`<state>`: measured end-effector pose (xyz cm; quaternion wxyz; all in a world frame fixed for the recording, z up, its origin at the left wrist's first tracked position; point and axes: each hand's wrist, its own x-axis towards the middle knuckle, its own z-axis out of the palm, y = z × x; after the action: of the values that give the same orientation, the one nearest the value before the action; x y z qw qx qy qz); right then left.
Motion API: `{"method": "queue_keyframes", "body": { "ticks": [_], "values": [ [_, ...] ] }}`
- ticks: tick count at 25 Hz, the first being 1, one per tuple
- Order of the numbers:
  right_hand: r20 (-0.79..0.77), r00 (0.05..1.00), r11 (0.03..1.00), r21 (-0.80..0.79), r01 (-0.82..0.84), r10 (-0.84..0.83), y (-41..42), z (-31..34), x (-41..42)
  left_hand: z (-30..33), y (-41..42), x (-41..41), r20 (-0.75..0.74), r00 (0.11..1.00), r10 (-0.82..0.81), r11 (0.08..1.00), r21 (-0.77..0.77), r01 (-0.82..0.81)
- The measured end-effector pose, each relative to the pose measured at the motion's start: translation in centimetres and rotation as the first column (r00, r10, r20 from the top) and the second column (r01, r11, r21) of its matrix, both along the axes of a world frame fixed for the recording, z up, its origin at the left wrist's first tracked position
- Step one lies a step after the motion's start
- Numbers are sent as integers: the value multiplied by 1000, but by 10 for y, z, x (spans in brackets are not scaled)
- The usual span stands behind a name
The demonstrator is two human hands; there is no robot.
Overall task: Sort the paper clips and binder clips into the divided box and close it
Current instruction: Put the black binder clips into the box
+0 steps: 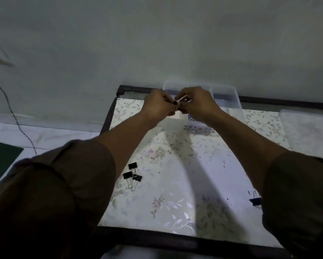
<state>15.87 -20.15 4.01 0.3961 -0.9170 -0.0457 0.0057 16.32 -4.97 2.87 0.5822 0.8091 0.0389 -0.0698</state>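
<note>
My left hand (pixel 158 105) and my right hand (pixel 196 103) meet above the far side of the table, fingers pinched together on one small black binder clip (pixel 175 103) with a pale handle sticking up. Behind and under them stands the clear divided box (pixel 230 98), partly hidden by my right hand. A loose heap of paper clips (pixel 198 128) lies just in front of the box. Three black binder clips (pixel 132 175) lie near my left forearm. Another black binder clip (pixel 255 200) peeks out beside my right sleeve.
The table (pixel 175 184) has a floral cover and a dark frame, with a wall right behind it. A clear lid (pixel 306 131) lies flat at the far right. A cable (pixel 13 116) hangs at the left over the floor.
</note>
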Motion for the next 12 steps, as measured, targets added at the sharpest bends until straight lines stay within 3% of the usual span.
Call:
{"method": "queue_keyframes", "body": {
  "ticks": [4,7,12],
  "values": [
    [-103,995,998,-64,-22,15,-3,-19,22,-6,-8,29,-155,984,-85,970,214,117],
    [-86,996,984,-171,-40,25,-4,-21,11,5,-7,20,-217,964,-151,964,183,192],
    [7,998,996,-65,67,-67,-2,-12,-40,18,20,-19,-82,989,-124,982,131,134]
  ]
}}
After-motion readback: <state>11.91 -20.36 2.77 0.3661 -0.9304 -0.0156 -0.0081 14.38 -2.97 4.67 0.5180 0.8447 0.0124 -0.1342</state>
